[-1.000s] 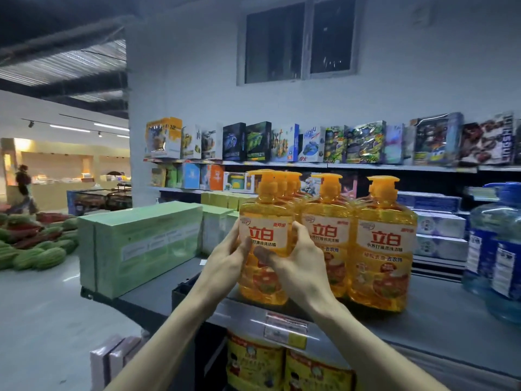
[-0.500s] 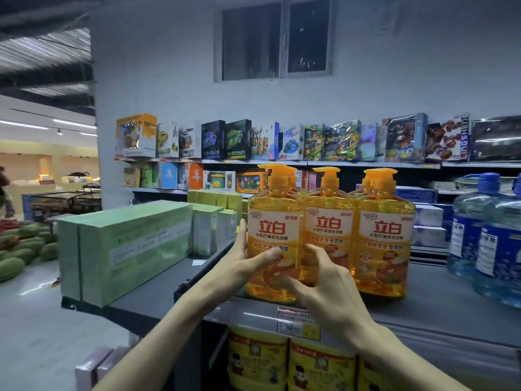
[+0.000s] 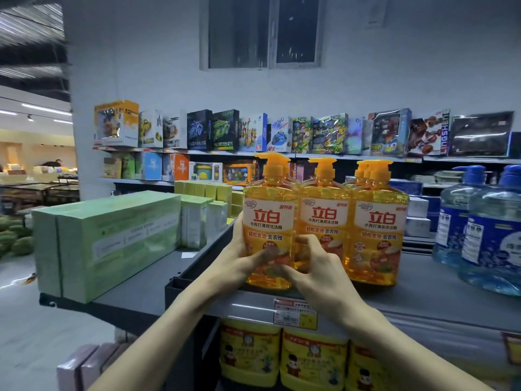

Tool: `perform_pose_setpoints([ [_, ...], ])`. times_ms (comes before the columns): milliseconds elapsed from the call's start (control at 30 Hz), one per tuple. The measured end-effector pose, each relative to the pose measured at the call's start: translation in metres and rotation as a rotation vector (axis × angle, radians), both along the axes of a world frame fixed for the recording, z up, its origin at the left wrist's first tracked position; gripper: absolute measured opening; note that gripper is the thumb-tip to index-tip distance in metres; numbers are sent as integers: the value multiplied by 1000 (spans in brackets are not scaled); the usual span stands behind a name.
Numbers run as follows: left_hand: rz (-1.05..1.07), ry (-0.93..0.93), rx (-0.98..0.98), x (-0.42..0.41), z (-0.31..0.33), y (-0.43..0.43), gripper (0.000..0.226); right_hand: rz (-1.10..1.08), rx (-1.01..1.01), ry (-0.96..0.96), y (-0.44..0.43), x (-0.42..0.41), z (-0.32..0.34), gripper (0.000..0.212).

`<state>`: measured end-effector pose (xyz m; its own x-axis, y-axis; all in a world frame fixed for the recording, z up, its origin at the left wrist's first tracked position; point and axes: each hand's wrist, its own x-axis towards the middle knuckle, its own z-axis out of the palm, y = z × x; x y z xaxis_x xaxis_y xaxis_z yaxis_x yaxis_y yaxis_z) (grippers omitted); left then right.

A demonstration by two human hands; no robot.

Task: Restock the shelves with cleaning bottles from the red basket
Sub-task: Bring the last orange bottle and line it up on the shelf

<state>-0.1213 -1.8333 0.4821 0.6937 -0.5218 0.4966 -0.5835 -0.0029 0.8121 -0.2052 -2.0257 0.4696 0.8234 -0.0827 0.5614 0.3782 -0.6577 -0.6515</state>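
Three pump bottles (image 3: 324, 221) stand side by side on the shelf (image 3: 439, 294), boxes (image 3: 112, 244) left, jugs (image 3: 485, 230) right.

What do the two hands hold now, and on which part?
Both hold the leftmost orange bottle by its lower body. The left hand wraps its left side, thumb across the front. The right hand grips its lower right edge.

The aisle is dim and bluish; the brightest light comes from ceiling strips (image 3: 45, 107) in the warm hall at far left. The orange bottles (image 3: 324, 221) glow, sharp enough that their labels read clearly. Glare streaks the shelf edge (image 3: 248, 306) and the dark box (image 3: 479, 134) at upper right. Wide-angle distortion bows the shelves (image 3: 352, 157) and stretches the forearms (image 3: 158, 342) at the bottom; the corners look soft and smeared
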Motion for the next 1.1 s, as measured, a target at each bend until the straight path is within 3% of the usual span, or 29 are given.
perform_pose_setpoints([
  [100,8,-20,37,0,4,5,90,-23,-24,2,0,-3,0,58],
  [233,-11,-31,116,-1,8,10,59,-21,-34,-9,1,-2,0,48],
  [367,2,-3,111,-1,5,12,61,-3,-64,-13,0,2,2,38],
  [467,2,-10,117,-1,5,12,56,-4,-59,-13,0,4,-1,44],
  [633,43,-3,174,0,7,17,73,-66,-139,8,1,2,-2,52],
  [767,169,-113,325,-11,13,23,73,-173,-398,-7,3,-6,0,48],
  [900,288,-281,423,-31,3,38,65,-270,-631,1,-3,-23,13,61],
  [1100,576,-579,432,-79,-13,35,63,-392,-746,-65,-56,-62,24,48],
])
